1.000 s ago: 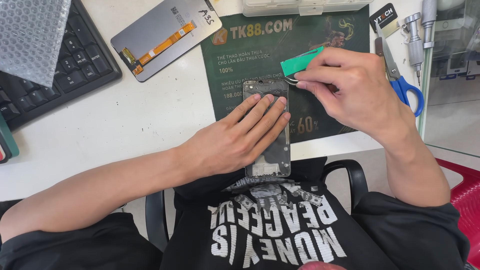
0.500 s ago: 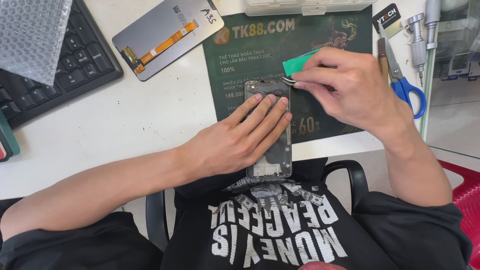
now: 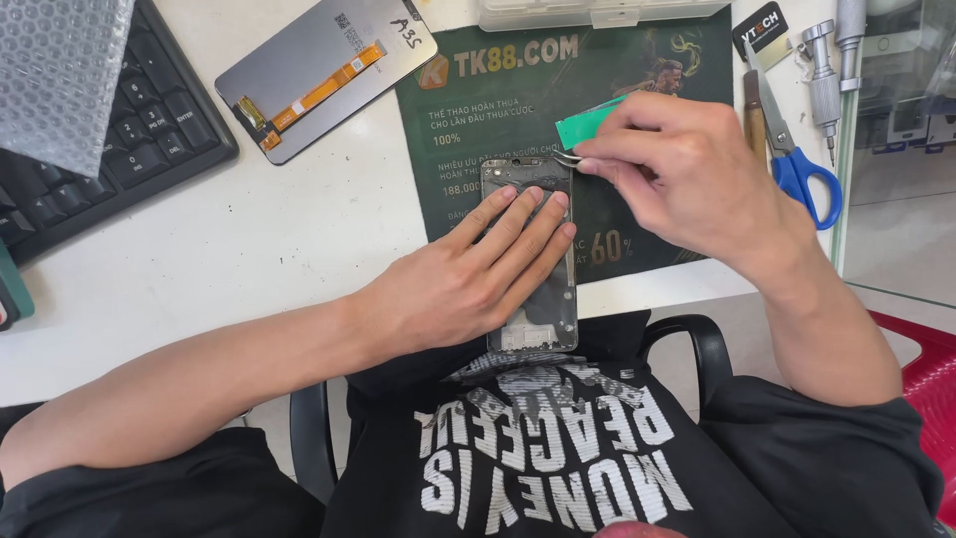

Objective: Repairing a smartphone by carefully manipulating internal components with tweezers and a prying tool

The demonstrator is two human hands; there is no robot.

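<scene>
Little has moved: left hand (image 3: 468,284) stays flat on the phone frame (image 3: 533,299); right hand (image 3: 687,174) pinches tweezers (image 3: 566,157) and green tab (image 3: 583,125). A slip could gouge the frame's far edge.

The left hand (image 3: 468,284) lies flat on the phone frame (image 3: 533,299); at its one o'clock, the right hand (image 3: 687,179) pinches a green tab (image 3: 583,125) and tweezers (image 3: 568,157); blue-handled scissors (image 3: 797,164) lie at three o'clock.
</scene>
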